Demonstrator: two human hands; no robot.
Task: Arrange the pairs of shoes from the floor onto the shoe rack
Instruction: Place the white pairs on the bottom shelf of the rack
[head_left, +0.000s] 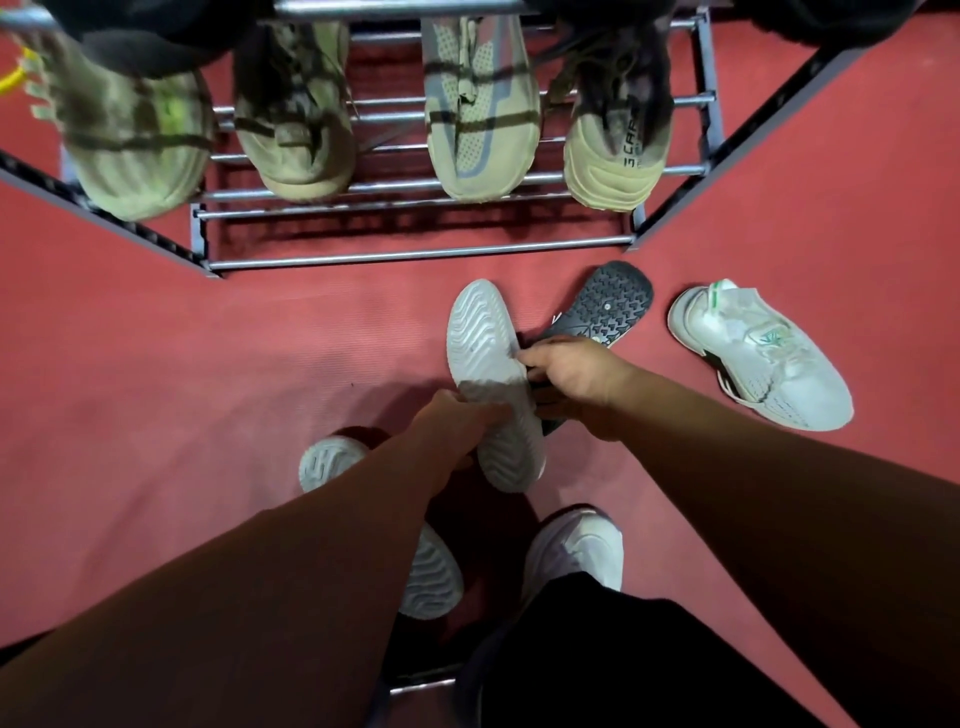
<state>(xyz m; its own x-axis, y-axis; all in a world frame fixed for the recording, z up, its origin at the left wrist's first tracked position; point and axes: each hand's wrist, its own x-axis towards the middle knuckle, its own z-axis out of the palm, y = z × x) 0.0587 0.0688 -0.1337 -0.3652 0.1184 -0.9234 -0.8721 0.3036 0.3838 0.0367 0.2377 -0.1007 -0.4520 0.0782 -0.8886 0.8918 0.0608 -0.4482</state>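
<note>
A white-soled shoe (485, 364) is turned sole up above the red floor, and my left hand (457, 421) grips it near the heel. My right hand (566, 376) holds a black-soled shoe (608, 306), also sole up, right beside the white one. Another white-soled shoe (431, 571) lies sole up on the floor under my left forearm. A white sneaker with green trim (753, 358) lies on its side to the right. The metal shoe rack (415, 254) stands ahead, with several pale sneakers (478, 119) on an upper shelf.
My own foot in a white sneaker (576, 545) stands on the red floor (182, 364) near the bottom. Dark frame rails slant in at left (78, 202) and right (753, 130). A lower rack bar (421, 688) shows at the bottom edge.
</note>
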